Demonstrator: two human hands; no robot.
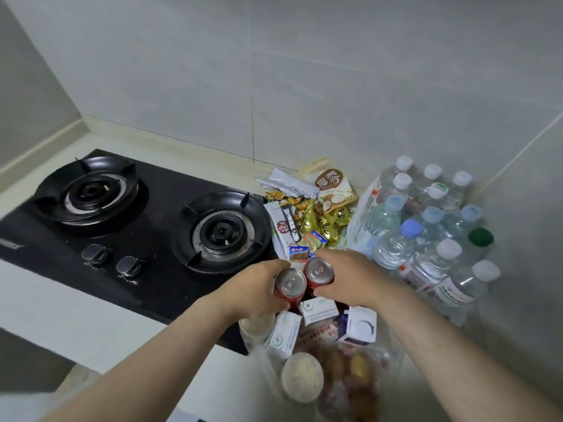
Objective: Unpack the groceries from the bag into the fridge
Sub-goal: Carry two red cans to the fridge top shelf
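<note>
Two red drink cans stand side by side among the groceries on the counter. My left hand [254, 292] grips the left can [291, 284] and my right hand [350, 278] grips the right can [319, 271]. Below them lie small white cartons [318, 309], a white and blue box [359, 325] and a round lidded tub [301, 377] beside a clear bag of brownish fruit [350, 379]. Behind the cans lie gold snack packets [323, 222] and a long white box [281, 229]. No fridge is in view.
A black two-burner gas hob [146, 214] fills the counter to the left, its knobs near the front edge. Several water bottles [426, 236] stand packed at the right against the tiled wall. The counter's front edge runs at the lower left.
</note>
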